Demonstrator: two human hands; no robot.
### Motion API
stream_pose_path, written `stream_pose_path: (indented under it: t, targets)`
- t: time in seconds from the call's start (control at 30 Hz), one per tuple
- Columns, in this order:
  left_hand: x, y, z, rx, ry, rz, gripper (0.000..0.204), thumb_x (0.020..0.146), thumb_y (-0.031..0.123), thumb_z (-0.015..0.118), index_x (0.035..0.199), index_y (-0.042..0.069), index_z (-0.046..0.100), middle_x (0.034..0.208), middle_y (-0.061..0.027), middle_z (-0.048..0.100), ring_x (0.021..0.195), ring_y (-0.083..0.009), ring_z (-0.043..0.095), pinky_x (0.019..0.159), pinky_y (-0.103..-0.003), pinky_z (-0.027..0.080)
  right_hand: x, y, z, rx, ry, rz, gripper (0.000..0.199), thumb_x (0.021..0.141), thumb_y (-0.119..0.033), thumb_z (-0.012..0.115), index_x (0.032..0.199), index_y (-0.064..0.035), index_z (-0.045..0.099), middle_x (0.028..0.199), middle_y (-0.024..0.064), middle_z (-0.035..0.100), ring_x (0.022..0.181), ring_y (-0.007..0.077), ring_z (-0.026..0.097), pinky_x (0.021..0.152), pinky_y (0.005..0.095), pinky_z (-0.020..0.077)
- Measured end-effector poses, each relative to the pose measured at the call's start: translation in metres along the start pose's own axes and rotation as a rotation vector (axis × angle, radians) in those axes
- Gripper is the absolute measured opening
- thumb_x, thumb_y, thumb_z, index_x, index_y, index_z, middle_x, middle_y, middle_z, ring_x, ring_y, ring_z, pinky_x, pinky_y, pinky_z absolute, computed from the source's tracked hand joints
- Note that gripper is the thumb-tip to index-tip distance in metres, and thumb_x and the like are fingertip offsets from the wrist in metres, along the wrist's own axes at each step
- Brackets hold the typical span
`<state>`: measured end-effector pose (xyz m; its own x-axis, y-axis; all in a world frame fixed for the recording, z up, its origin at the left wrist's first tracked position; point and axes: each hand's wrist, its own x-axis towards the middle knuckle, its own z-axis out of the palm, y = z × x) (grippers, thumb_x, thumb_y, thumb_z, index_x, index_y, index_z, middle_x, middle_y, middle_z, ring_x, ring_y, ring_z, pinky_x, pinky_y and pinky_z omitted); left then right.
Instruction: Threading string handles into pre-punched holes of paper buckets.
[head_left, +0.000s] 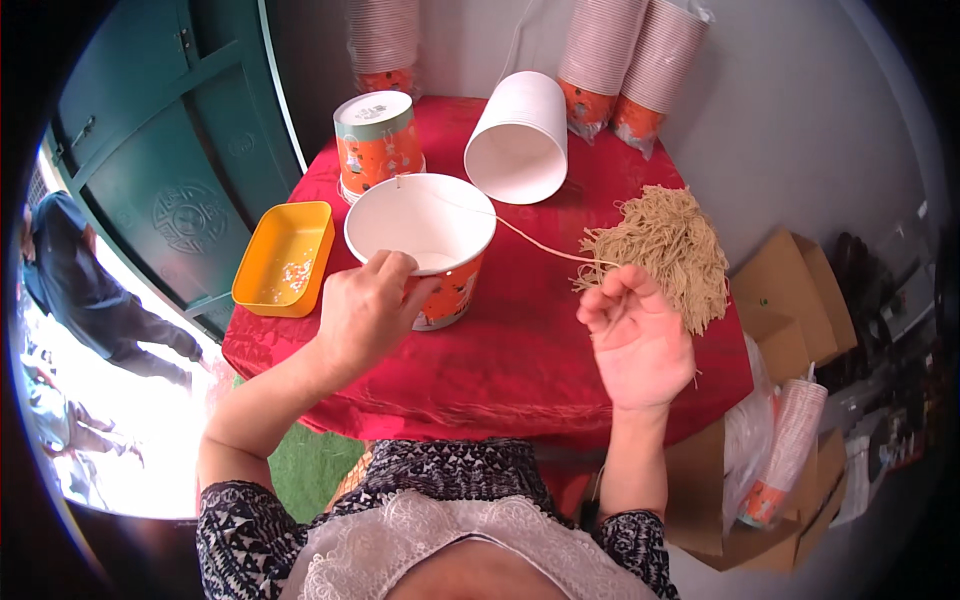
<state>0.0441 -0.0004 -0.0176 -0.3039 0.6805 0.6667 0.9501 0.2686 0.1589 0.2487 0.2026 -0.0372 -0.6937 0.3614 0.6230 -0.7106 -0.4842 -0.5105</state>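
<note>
Red tablecloth (540, 350), green door (185, 210), grey wall (780, 130), left hand (365, 308) clamped on paper bucket (456, 286), right hand (642, 345) pinching cord (541, 243)

bucket (425, 232) smooth paper; tray (290, 240) glossy plastic; tablecloth (520, 350) satiny; string bundle (665, 255) rough, matt.

Short black-and-white patterned sleeves (245, 535), white lace yoke (370, 556)

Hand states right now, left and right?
Left hand: closed on the near rim of the orange bucket.
Right hand: partly curled, holding the pale string; exact pinch point unclear.
</note>
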Motion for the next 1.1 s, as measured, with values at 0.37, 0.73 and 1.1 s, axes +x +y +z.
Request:
stream_pose_path:
  t: [0.37, 0.73, 1.1]
  targets:
    - [-0.019, 0.056, -0.018, -0.337, -0.016, 0.075, 0.026, 0.078, 0.008, 0.074, 0.099, 0.003, 0.06, 0.095, -0.0135, 0.06, 0.068, -0.0292, 0.066, 0.052, -0.038, 0.054, 0.008, 0.068, 0.036, -0.011, 0.127, -0.115, 0.076, 0.095, -0.053, 0.046, 0.14, 0.0073, 0.035, 0.135, 0.0186, 0.049, 0.131, 0.0371, 0.042, 0.114, 0.0443, 0.0285]
    - [-0.025, 0.083, 0.021, -0.617, 0.03, -0.086, 0.028, 0.076, 0.005, 0.076, 0.096, 0.0, 0.057, 0.083, -0.0135, 0.061, 0.067, -0.0298, 0.064, 0.054, -0.036, 0.051, -0.005, 0.093, 0.057, -0.24, 0.145, -0.241, 0.084, 0.094, -0.06, 0.042, 0.145, 0.0045, 0.029, 0.138, 0.017, 0.044, 0.134, 0.0345, 0.038, 0.115, 0.0451, 0.0255]
    - [-0.011, 0.055, -0.012, -0.527, -0.187, 0.053, 0.01, 0.081, 0.001, 0.068, 0.085, 0.001, 0.058, 0.076, -0.0127, 0.06, 0.066, -0.0313, 0.063, 0.055, -0.038, 0.05, -0.022, 0.064, 0.034, -1.206, 0.283, -0.343, 0.031, 0.096, -0.009, 0.049, 0.124, 0.0031, 0.056, 0.128, 0.0134, 0.047, 0.078, 0.0097, 0.046, 0.068, 0.0233, 0.0437]
